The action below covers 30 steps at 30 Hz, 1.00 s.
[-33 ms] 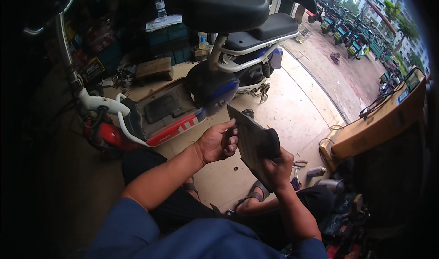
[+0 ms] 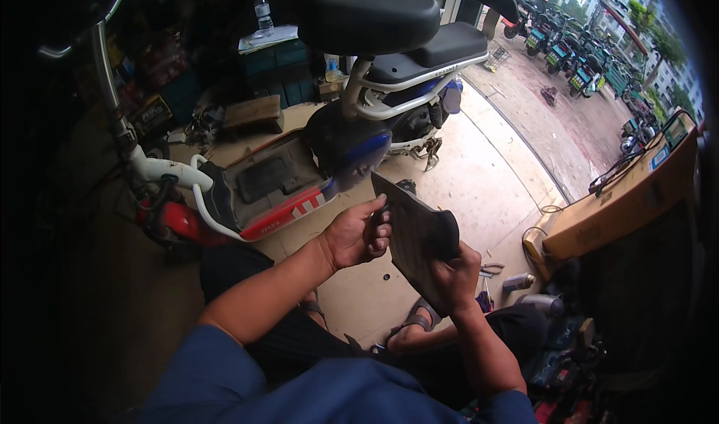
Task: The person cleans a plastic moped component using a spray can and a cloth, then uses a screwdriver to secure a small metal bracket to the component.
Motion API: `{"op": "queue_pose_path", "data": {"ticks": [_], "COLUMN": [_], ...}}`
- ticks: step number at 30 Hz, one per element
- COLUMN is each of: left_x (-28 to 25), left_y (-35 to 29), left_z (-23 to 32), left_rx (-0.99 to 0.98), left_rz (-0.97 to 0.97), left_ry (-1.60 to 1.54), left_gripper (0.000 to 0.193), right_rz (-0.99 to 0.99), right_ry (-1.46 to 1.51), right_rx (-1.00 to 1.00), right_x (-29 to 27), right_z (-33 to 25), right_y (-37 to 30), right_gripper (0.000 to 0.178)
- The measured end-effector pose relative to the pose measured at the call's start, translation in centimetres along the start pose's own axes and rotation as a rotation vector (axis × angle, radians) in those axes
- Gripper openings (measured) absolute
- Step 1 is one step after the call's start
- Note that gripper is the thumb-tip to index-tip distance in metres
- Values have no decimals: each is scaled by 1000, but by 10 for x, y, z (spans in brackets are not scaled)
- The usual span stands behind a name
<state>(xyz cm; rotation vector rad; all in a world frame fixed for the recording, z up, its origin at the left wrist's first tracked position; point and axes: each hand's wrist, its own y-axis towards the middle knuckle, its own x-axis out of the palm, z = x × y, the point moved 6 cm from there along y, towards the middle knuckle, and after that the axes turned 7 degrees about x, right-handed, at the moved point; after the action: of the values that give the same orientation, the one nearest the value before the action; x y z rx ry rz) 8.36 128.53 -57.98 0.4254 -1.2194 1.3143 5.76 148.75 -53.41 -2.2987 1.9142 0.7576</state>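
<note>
Pale floor [image 2: 483, 173] below 1 dark curved panel [image 2: 410, 233], tilted between left hand [image 2: 353, 235] and right hand [image 2: 457, 276], each clamped on it

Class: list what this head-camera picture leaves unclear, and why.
Head view:
Dark panel, far face: hidden by the panel itself.
Left hand, contact with panel: partly covered by its own fingers.
Small dark piece on the floor: too small to identify.
Jumbled things, lower right: lost in shadow.
Parked vehicles outside: too small for detail.
</note>
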Motion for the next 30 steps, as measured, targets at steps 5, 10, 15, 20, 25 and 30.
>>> {"op": "queue_pose_path", "data": {"ticks": [5, 10, 15, 20, 25, 30], "left_x": [26, 30, 4, 19, 20, 23], "left_y": [-14, -22, -6, -13, -19, -11], "left_z": [26, 35, 23, 10, 45, 42], "left_rx": [340, 1151, 275, 63, 717, 793], "left_rz": [25, 339, 34, -140, 197, 206], "left_ry": [807, 2090, 678, 154, 1862, 1575], "left_gripper": [31, 31, 40, 37, 29, 34], "right_rz": [-47, 101, -36, -121, -67, 34], "right_ry": [-120, -301, -193, 184, -303, -265], "right_rx": [-28, -361, -180, 119, -261, -295], "right_x": [-2, 9, -1, 4, 6, -3], "right_z": [-6, -28, -18, 30, -24, -27], "right_y": [-3, 2, 8, 2, -2, 8], "right_gripper": [14, 15, 11, 9, 16, 14]}}
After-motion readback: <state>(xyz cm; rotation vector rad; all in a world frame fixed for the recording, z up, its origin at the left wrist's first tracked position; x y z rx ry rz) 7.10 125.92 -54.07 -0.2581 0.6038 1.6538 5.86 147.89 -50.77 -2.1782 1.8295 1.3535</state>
